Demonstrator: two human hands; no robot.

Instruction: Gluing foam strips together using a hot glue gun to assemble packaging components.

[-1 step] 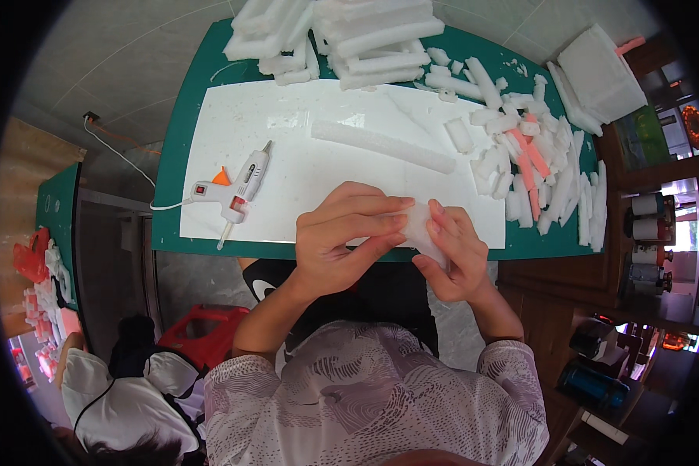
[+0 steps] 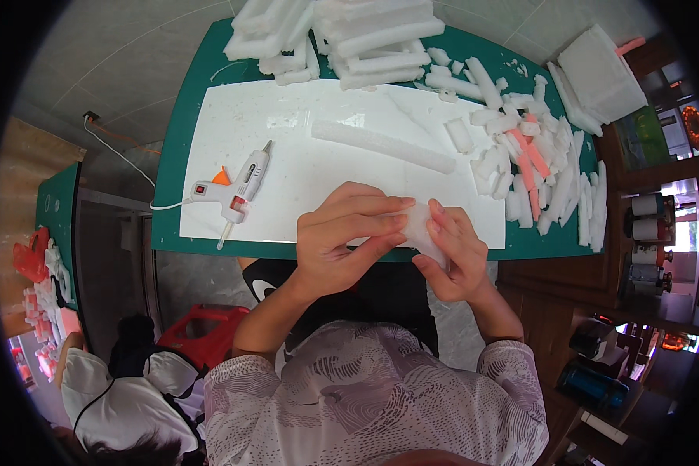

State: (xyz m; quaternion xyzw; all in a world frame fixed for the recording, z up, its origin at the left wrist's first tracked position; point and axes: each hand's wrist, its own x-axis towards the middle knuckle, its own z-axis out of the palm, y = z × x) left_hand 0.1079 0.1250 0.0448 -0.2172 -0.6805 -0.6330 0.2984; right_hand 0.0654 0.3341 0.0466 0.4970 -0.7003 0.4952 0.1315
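A short piece of white foam (image 2: 422, 233) is held between my two hands, just above the near edge of the white board (image 2: 287, 167). My left hand (image 2: 340, 233) pinches its left side between thumb and fingertips. On the other side, the curled fingers and thumb of my right hand (image 2: 460, 255) grip it. Part of the piece is covered by my fingers. Beyond my hands, a long white foam strip (image 2: 384, 146) lies slantwise on the board. To the left rests a white hot glue gun (image 2: 245, 186), its nozzle pointing away from me.
Stacked white foam frames (image 2: 380, 43) stand at the far edge of the green table (image 2: 180, 155). A heap of foam scraps (image 2: 555, 167), some pink, covers the right side. The glue gun's cord (image 2: 124, 147) runs left. A person (image 2: 124, 404) sits at lower left near a red stool (image 2: 202, 334).
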